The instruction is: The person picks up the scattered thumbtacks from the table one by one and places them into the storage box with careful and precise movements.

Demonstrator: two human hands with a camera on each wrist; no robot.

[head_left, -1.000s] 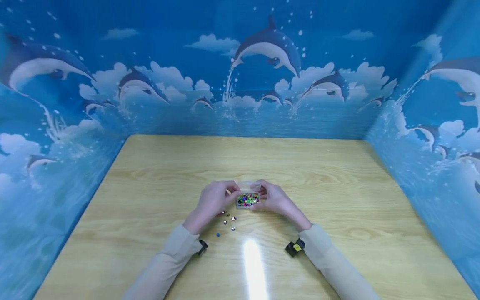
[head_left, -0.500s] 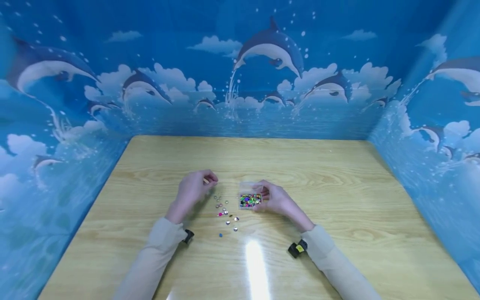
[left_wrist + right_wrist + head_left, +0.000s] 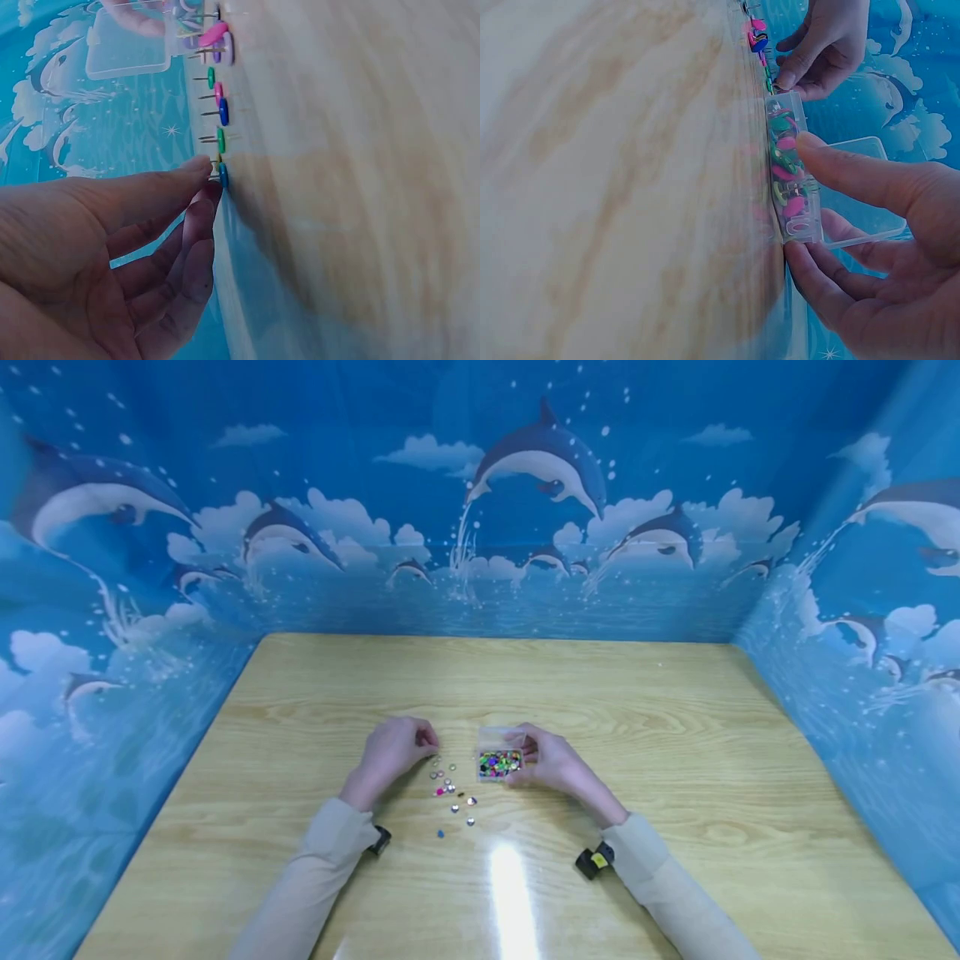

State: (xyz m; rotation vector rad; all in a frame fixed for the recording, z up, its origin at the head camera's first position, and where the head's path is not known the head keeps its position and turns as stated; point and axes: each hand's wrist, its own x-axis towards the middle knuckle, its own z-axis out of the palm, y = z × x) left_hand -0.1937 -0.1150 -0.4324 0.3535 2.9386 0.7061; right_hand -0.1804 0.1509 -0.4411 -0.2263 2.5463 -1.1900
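Thumb and fingertips of my left hand [image 3: 392, 750] close in on a blue thumbtack [image 3: 223, 175] at the table surface in the left wrist view. A yellow tack sits partly hidden behind it. More thumbtacks stand in a line beyond, heads down and pins up, among them a green one [image 3: 221, 139] and a dark blue one [image 3: 223, 112]. My right hand [image 3: 555, 760] grips the right side of a small clear plastic box [image 3: 500, 779], thumb on its front edge and fingers behind. Colourful thumbtacks fill the box, and its clear lid [image 3: 866, 180] is raised.
Loose tacks lie scattered on the wooden table [image 3: 637, 710] between the hands, with a blue tack [image 3: 440, 834] nearest the front. Dolphin-printed blue walls [image 3: 480, 585] enclose the back and both sides.
My left hand has left the box, swung to the left past the loose tacks, then come slightly nearer and down to them. The right hand keeps its grip on the box.
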